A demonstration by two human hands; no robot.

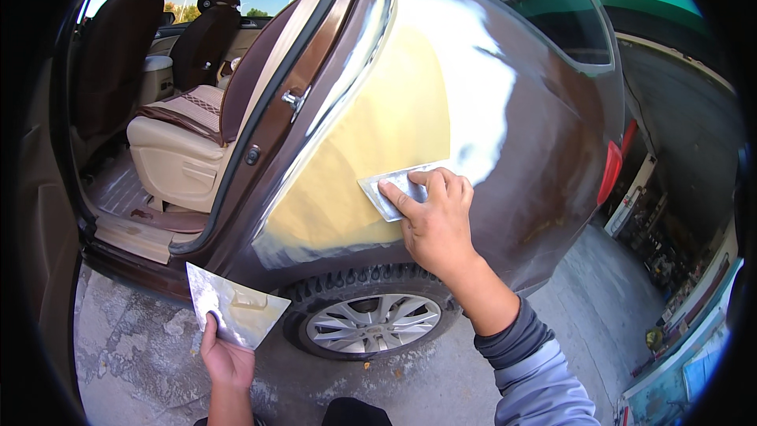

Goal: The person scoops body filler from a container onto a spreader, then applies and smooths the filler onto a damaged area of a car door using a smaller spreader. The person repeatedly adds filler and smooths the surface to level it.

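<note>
My right hand [435, 221] presses a thin metal spreader [388, 189] flat against the rear quarter panel [544, 150] of a brown car, at the edge of a wide patch of yellow body filler [378, 134]. Bare sanded metal shines just above the spreader. My left hand [227, 359] holds a second, larger metal blade [233, 312] low by the ground, with a smear of yellow filler on its face. This blade hangs apart from the car, left of the rear wheel [371, 323].
The rear door stands open, showing beige and brown seats [177, 150] and the sill [134, 237]. Rough concrete ground [134, 347] lies below. A red tail light [609, 173] sits at the right, with a shop front and clutter [670, 268] beyond.
</note>
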